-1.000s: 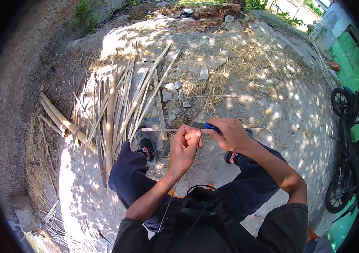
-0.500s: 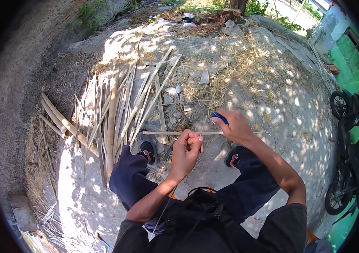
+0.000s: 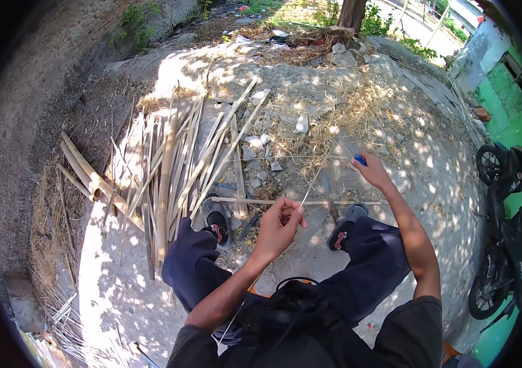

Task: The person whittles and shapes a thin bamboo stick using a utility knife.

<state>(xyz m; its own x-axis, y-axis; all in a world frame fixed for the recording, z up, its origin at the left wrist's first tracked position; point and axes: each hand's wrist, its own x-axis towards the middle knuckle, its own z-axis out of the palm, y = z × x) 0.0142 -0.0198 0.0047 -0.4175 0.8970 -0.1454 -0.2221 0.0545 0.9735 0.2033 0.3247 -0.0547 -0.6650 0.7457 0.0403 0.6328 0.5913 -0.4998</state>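
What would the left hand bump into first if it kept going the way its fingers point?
Probably the thin bamboo strip lying crosswise just beyond the left hand; depth is hard to judge, so it might pass above.

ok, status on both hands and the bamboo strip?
Left hand pinching thin pale bamboo strip. Right hand out wide, gripping blue-handled tool. Long bamboo slat lies across the shoes below.

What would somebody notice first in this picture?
Probably the big fan of split bamboo strips lying on the ground, left of the person's feet. Next, the left hand pinching a thin bamboo sliver in the middle, and the right hand stretched out, closed on a blue-handled tool.
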